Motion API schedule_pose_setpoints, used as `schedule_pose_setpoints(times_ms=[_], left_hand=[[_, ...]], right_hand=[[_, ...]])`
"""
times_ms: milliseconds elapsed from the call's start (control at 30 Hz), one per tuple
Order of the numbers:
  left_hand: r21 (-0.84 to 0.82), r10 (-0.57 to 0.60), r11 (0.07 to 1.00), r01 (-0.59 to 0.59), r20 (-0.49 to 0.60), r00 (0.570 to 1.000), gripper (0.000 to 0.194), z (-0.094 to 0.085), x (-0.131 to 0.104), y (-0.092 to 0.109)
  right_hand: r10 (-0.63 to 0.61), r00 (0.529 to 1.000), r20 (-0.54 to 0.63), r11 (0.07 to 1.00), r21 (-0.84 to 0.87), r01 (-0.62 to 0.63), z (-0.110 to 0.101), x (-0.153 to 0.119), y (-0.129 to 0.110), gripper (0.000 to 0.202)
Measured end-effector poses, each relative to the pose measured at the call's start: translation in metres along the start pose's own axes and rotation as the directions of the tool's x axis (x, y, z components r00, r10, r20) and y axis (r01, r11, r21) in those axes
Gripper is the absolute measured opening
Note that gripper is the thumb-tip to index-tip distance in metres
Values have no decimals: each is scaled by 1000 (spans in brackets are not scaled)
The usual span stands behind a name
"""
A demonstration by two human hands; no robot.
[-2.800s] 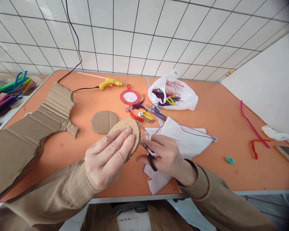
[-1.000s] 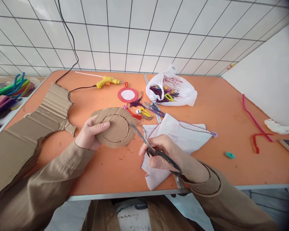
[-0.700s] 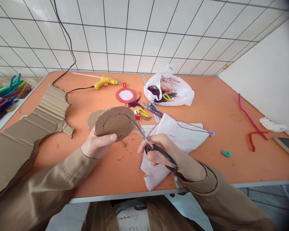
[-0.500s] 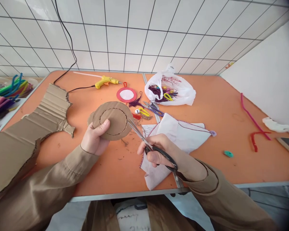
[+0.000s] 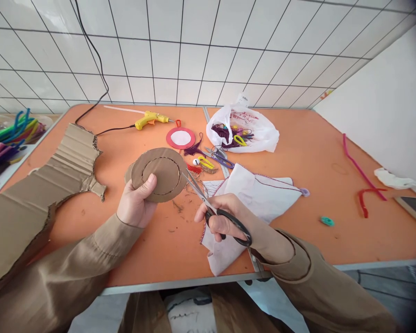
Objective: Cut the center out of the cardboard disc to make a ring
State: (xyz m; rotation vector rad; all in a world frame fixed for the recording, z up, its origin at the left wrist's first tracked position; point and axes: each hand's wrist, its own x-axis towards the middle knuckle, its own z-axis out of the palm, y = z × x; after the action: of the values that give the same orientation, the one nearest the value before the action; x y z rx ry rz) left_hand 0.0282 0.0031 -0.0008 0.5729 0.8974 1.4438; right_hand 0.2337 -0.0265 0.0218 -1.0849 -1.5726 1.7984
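My left hand (image 5: 138,200) grips a round cardboard disc (image 5: 164,173) by its lower left side, thumb on top. A dark, broken-looking ring runs on the disc's face, inside its edge. Another piece of cardboard shows a little behind it at the left. My right hand (image 5: 225,215) is closed around the black handles of a pair of scissors (image 5: 201,195). The blades are parted slightly, their tips at the disc's right edge; whether they touch it I cannot tell. Under my right hand lies a white cloth piece (image 5: 260,196) with purple stitching.
A large torn cardboard sheet (image 5: 24,203) covers the table's left. Behind are a yellow glue gun (image 5: 152,119), a red-rimmed disc (image 5: 180,138), purple-handled scissors (image 5: 222,158) and a white plastic bag (image 5: 260,132). Pipe cleaners (image 5: 362,164) and a teal coil (image 5: 327,221) lie right.
The scissors' blades look slightly wider apart than before. The whole view has shifted a little; both hands keep their holds on the cardboard disc and the scissors.
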Motion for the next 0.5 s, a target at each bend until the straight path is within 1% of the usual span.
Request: schedule_pose_setpoints(times_ms=[167,400,500], left_hand=[[-13,-43,999,43,18,999,40,-1,-1,-1],[-11,-23,1000,23,34,999,40,-1,-2,-4],[-20,-37,999,37,42,998,41,1,-4,-5]], right_hand=[[-2,1000,-5,999,-36,1,0,0,-2,48],[33,999,-16,996,-83,-34,-2,0,-2,50],[39,998,-41,996,-83,-42,-1,0,-2,48]])
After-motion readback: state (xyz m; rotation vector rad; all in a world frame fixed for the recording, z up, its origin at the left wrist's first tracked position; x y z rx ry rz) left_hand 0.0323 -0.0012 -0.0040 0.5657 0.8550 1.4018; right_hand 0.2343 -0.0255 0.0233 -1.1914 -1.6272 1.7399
